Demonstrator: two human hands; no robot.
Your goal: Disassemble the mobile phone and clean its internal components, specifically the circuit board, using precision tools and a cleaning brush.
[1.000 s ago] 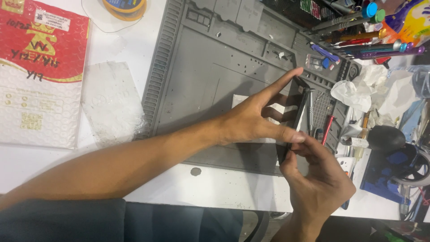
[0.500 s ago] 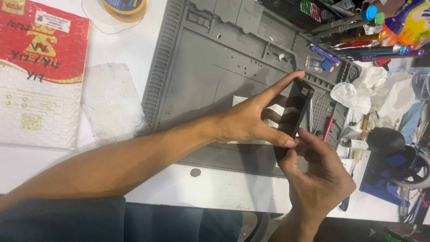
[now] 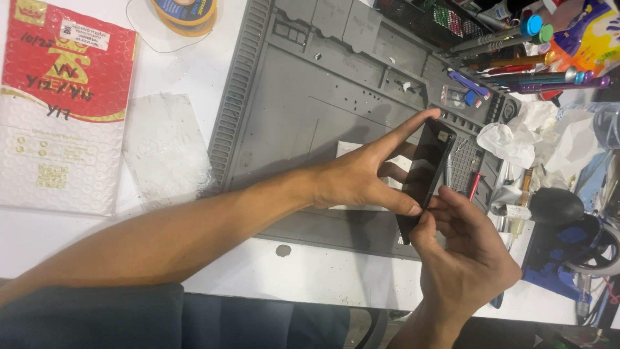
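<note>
A black smartphone (image 3: 427,169) stands on its long edge over the grey repair mat (image 3: 303,110), tilted toward me. My left hand (image 3: 361,178) grips it, index finger stretched to its top corner and thumb pressed near its lower edge. My right hand (image 3: 462,255) comes up from below, its fingertips pinched against the phone's lower end beside my left thumb. Whether a small tool is between those fingers is too small to tell. A white pad (image 3: 352,152) lies on the mat under my left hand.
A red and white bubble mailer (image 3: 61,110) and a clear plastic sheet (image 3: 165,148) lie left of the mat. Tape rolls (image 3: 187,10) sit at the top. Screwdrivers (image 3: 516,64), crumpled tissues (image 3: 516,139), a red-handled tool (image 3: 473,186) and a black blower (image 3: 555,207) crowd the right side.
The phone and both hands have stayed nearly in place; my right fingertips have shifted slightly along the phone's lower end.
</note>
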